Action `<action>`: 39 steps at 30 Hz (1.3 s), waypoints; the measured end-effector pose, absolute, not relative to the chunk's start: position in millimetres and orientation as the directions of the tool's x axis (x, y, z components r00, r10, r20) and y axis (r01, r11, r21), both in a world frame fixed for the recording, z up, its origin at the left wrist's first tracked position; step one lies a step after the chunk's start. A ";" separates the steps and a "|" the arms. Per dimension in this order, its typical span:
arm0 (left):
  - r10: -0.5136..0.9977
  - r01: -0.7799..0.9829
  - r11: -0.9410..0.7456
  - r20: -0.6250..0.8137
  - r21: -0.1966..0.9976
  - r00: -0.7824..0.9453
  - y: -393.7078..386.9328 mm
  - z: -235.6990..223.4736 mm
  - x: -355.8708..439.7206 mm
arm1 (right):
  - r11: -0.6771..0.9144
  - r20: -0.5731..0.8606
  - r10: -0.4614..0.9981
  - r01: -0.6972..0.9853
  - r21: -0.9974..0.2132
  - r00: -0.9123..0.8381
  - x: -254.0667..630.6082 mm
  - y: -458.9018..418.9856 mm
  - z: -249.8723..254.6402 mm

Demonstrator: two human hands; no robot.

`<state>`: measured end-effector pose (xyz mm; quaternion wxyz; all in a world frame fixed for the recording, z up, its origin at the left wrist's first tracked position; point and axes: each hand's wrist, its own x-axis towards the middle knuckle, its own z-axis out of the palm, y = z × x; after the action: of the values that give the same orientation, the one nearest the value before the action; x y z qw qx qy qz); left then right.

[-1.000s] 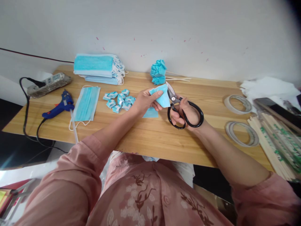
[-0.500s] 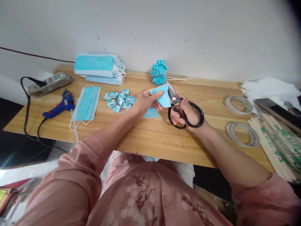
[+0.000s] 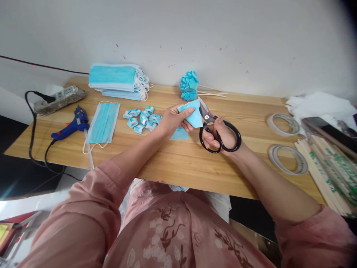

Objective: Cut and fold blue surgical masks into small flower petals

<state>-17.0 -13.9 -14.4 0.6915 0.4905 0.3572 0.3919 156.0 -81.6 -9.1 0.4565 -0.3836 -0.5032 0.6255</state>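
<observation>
My left hand (image 3: pixel 172 121) pinches a folded piece of light blue mask fabric (image 3: pixel 192 114) above the wooden table (image 3: pixel 178 163). My right hand (image 3: pixel 220 134) has its fingers through the black handles of a pair of scissors (image 3: pixel 216 128), whose blades touch the right edge of the fabric. Another blue fabric piece (image 3: pixel 178 134) lies flat on the table under my left hand. Small folded blue pieces (image 3: pixel 142 119) are heaped just left of that hand.
A single face mask (image 3: pixel 102 121) and a blue glue gun (image 3: pixel 71 125) lie at the left, near a power strip (image 3: pixel 57 99). A mask stack (image 3: pixel 117 81) and blue fabric flowers on sticks (image 3: pixel 189 85) sit by the wall. Two tape rolls (image 3: pixel 287 158) and wrapped chopsticks (image 3: pixel 329 171) are at the right.
</observation>
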 end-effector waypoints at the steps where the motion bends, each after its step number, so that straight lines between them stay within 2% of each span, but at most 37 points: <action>1: 0.894 -0.189 0.210 -0.110 0.959 0.435 -13.9 -14.5 -17.1 | -0.080 -0.026 0.958 -0.180 -0.980 -0.285 156.0 -81.5 -9.2; 14: 0.904 -0.179 0.212 -0.123 0.961 0.410 -14.2 -15.8 -17.3 | -0.057 -0.004 0.957 -0.172 -0.983 -0.290 158.0 -79.7 -15.3; 16: 0.905 -0.185 0.214 -0.123 0.959 0.407 -13.4 -17.3 -17.4 | -0.041 0.004 0.971 -0.181 -0.983 -0.240 160.9 -78.0 -13.3; 19: 0.907 -0.188 0.214 -0.124 0.959 0.402 -12.3 -19.0 -17.4 | 0.011 0.025 0.997 -0.194 -0.981 -0.074 169.2 -72.6 -10.5; 22: 0.907 -0.190 0.211 -0.120 0.959 0.404 -13.0 -19.1 -16.7 | 0.046 0.043 0.999 -0.133 -0.990 0.028 179.8 -65.9 -11.2; 28: 0.896 -0.176 0.188 -0.095 0.966 0.433 -16.1 -21.3 -15.7 | 0.164 0.164 0.984 -0.008 -0.986 -0.067 184.8 -65.5 -16.4; 31: 0.895 -0.162 0.173 -0.087 0.971 0.438 -17.6 -23.2 -15.3 | 0.214 0.213 0.977 0.104 -0.971 -0.022 179.3 -70.4 -12.3; 39: 0.862 -0.134 0.127 -0.043 0.983 0.505 -25.8 -24.2 -11.6 | 0.152 0.142 0.988 0.173 -0.973 -0.064 173.5 -69.4 -19.8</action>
<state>-11.6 -25.8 -24.2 0.6730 0.5473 0.3327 0.3700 173.5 -69.4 -19.8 0.4761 -0.4911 -0.5908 0.4278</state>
